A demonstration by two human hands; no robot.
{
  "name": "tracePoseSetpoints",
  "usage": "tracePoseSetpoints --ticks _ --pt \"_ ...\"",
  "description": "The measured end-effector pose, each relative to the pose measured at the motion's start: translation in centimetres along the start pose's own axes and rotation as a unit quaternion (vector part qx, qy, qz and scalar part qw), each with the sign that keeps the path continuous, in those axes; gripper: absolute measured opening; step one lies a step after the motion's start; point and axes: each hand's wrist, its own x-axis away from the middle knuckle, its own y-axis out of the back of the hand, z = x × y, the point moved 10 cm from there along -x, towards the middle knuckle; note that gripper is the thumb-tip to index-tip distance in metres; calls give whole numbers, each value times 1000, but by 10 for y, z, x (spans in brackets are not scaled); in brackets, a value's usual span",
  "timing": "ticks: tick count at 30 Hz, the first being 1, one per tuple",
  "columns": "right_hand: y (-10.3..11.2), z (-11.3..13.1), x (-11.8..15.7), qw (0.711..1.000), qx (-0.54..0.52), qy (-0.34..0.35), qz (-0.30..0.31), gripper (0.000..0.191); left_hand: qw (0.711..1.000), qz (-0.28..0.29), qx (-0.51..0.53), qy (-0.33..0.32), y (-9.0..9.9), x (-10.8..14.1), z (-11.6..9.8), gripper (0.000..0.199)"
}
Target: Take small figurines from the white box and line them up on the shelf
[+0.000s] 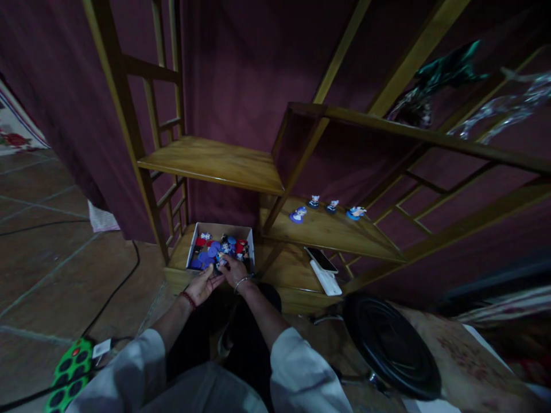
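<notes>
A cardboard box point(252, 238) sits on the lowest shelf, filled with small figurines and round blue, purple and red bases. At its near edge my two hands meet. My right hand point(236, 272) pinches a small figurine point(222, 261) between thumb and fingertips. My left hand point(204, 285) is closed around the lower part of the same piece, thumb on the box side and fingers reaching beneath. The base of this figurine is mostly hidden by my fingers. A purple-based figurine point(298, 215) stands on the shelf to the right, with several others beside it.
Wooden shelving point(210, 160) rises in front against a dark red curtain. A phone point(322, 259) and a white object point(326, 279) lie on the low right shelf. At right is a round black stool point(391, 344); a green power strip point(71, 370) with cables lies left.
</notes>
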Motion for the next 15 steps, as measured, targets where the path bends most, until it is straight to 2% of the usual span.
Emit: tracePoseSetpoints --ticks 9,15 --pt "-5 -2 -1 1000 -3 -4 8 30 1000 15 6 -4 7 -6 0 13" --pt "-6 -5 -3 1000 10 -1 17 32 999 40 2 -8 3 -5 0 18"
